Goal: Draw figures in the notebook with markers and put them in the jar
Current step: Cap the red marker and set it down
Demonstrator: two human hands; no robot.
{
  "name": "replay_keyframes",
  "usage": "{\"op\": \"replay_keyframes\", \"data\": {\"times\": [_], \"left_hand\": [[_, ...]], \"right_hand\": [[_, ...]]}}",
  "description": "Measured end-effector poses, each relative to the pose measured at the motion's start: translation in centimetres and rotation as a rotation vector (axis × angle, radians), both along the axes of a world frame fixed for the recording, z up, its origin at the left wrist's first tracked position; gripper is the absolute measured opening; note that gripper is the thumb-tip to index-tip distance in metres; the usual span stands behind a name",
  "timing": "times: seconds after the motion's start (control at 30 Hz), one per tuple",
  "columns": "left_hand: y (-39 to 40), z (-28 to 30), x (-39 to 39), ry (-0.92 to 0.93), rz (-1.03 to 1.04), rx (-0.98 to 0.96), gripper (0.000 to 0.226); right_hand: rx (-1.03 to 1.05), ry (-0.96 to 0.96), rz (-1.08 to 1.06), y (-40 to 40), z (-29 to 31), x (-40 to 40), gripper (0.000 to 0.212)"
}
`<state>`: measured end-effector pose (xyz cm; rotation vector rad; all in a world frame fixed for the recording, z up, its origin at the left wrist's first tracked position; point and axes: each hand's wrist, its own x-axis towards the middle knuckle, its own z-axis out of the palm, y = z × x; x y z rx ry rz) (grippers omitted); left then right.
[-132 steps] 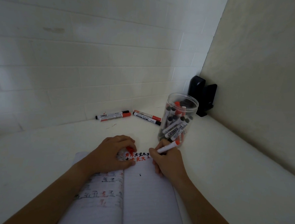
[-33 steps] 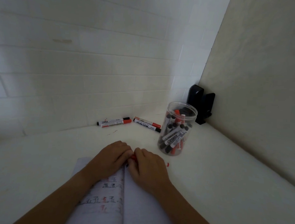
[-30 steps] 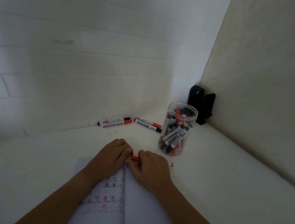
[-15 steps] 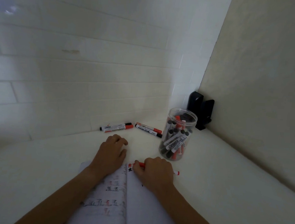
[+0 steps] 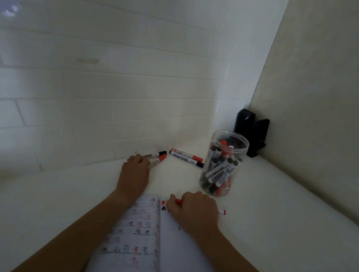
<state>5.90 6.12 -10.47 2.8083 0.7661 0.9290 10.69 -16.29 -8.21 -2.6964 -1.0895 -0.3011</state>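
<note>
The open notebook [image 5: 143, 239] lies at the front with small red and black figures on its pages. My right hand [image 5: 193, 212] rests at the top of the right page and grips a capped red marker [image 5: 179, 201], whose other end sticks out to the right. My left hand [image 5: 134, 173] is stretched to the wall, with fingers curled over the left ends of a black-capped marker [image 5: 156, 154] and a red-capped marker [image 5: 157, 161]. The red-capped one is angled away from the other. The clear jar [image 5: 228, 138] stands right of the notebook, holding several markers.
Two more markers [image 5: 186, 156], one red-capped and one black-capped, lie by the wall just left of the jar. A black object [image 5: 251, 128] stands in the corner behind the jar. White tiled wall ahead, beige wall to the right, white tabletop all around.
The red marker has been capped and stays in my right hand. My left hand left the notebook and reached forward to the two markers by the wall; the red-capped one turned.
</note>
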Motion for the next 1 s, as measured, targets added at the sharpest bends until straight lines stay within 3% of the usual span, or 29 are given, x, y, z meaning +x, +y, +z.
{"op": "replay_keyframes", "data": {"times": [0.3,0.43,0.57,0.63,0.87,1.0], "left_hand": [[-5.1,2.6,-2.4,-0.173,-0.127,-0.142,0.013],[-6.6,-0.4,-3.9,-0.159,-0.216,-0.208,0.011],[-6.2,-1.2,-3.9,-0.193,-0.245,-0.204,0.012],[-6.5,-1.0,-4.0,-0.197,-0.267,-0.191,0.013],[-7.3,-0.1,-4.8,-0.250,-0.326,-0.192,0.018],[-8.1,0.6,-5.1,-0.276,-0.373,-0.196,0.023]], "right_hand": [[0.053,0.023,0.001,-0.3,0.5,0.1,0.056],[0.414,0.024,0.087,-0.9,4.4,0.0,0.055],[0.859,0.219,0.260,-1.5,11.8,0.6,0.028],[0.996,0.257,0.248,-1.8,14.7,1.9,0.022],[0.999,-0.012,0.110,-3.4,18.6,7.7,0.021],[0.935,-0.008,0.070,-4.3,17.4,9.7,0.018]]}}
